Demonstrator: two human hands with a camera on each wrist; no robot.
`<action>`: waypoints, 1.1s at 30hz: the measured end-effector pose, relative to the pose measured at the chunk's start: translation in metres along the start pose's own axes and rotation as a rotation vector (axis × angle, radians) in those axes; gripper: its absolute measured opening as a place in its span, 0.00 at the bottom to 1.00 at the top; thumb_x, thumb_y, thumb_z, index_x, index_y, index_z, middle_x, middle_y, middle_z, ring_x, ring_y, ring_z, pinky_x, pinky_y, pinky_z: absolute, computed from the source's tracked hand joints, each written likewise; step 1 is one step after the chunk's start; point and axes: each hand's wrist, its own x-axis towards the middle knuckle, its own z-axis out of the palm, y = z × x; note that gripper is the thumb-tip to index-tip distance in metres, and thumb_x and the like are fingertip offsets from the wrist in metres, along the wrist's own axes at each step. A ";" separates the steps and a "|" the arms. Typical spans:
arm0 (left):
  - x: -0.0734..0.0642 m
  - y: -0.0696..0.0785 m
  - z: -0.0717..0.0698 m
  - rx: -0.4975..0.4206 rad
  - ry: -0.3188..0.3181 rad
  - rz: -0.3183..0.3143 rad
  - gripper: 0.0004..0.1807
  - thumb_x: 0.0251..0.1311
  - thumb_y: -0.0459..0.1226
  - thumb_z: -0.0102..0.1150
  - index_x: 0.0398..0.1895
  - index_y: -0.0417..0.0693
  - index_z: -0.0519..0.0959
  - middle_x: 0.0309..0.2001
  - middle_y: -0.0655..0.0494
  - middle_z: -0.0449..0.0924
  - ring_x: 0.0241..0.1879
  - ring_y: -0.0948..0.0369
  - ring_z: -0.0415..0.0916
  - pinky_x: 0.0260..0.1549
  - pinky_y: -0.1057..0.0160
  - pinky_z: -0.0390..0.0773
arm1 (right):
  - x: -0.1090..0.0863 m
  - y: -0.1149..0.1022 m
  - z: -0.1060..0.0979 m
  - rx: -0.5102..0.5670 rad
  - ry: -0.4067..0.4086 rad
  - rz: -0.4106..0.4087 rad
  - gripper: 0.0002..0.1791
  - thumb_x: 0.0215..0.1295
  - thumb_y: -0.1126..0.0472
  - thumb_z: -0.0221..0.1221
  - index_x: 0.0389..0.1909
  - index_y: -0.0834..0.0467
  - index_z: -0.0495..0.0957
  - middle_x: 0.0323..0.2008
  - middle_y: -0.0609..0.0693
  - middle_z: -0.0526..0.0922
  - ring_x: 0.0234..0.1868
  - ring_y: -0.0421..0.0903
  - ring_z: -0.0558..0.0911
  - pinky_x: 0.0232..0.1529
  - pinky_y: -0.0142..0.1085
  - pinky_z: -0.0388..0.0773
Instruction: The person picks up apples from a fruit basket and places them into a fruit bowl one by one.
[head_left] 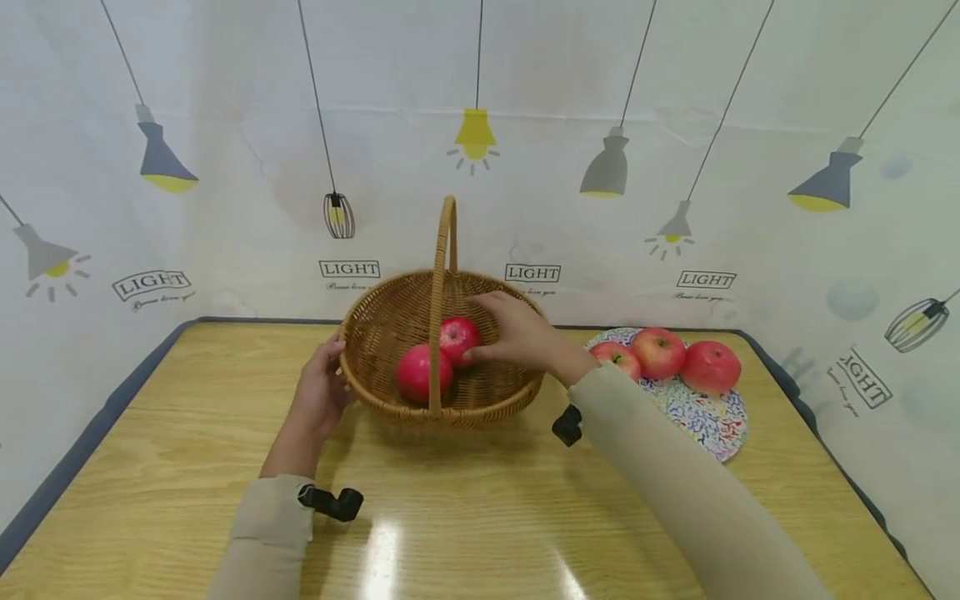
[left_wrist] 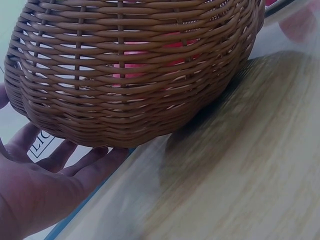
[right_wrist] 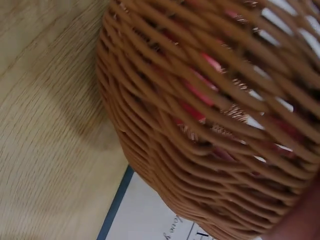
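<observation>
A brown wicker basket [head_left: 390, 407] with a tall arched handle [head_left: 441, 275] is tilted toward me at the back of the table. Two red apples [head_left: 458, 337] lie inside, side by side near the handle. My left hand [head_left: 321, 392] holds the basket's left side, thumb at the rim; in the left wrist view its fingers [left_wrist: 102, 167] reach under the woven wall. Inside the basket's right half, my right hand [head_left: 517, 333] has its fingers spread, thumb tip right at the rear apple's edge. The right wrist view shows mostly the basket's outer weave [right_wrist: 200, 125].
Right of the basket, a round plate [head_left: 701, 417] with a colourful speckled pattern bears three red apples [head_left: 658, 353]. My right forearm passes over the plate's near left part. A pale backdrop [head_left: 405, 158] printed with lamps rises behind the wooden table [head_left: 172, 417].
</observation>
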 end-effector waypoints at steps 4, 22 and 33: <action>0.001 0.000 0.002 0.005 0.004 -0.002 0.33 0.74 0.48 0.32 0.82 0.62 0.50 0.80 0.47 0.48 0.76 0.48 0.56 0.63 0.55 0.66 | 0.007 0.003 0.003 0.012 -0.050 0.009 0.49 0.57 0.46 0.72 0.76 0.57 0.62 0.74 0.58 0.66 0.75 0.55 0.66 0.73 0.50 0.65; -0.002 -0.001 0.009 0.020 0.013 0.007 0.34 0.72 0.47 0.33 0.82 0.63 0.50 0.81 0.48 0.47 0.77 0.49 0.55 0.72 0.48 0.61 | 0.034 0.014 0.023 -0.045 -0.141 -0.058 0.45 0.57 0.58 0.73 0.75 0.58 0.64 0.69 0.60 0.72 0.69 0.56 0.73 0.70 0.46 0.70; -0.003 0.001 0.006 0.028 0.014 0.012 0.35 0.71 0.47 0.33 0.82 0.63 0.49 0.82 0.48 0.46 0.78 0.49 0.54 0.73 0.45 0.58 | 0.037 0.012 0.026 -0.082 -0.184 0.023 0.42 0.58 0.52 0.73 0.71 0.54 0.65 0.63 0.58 0.75 0.64 0.53 0.76 0.66 0.45 0.73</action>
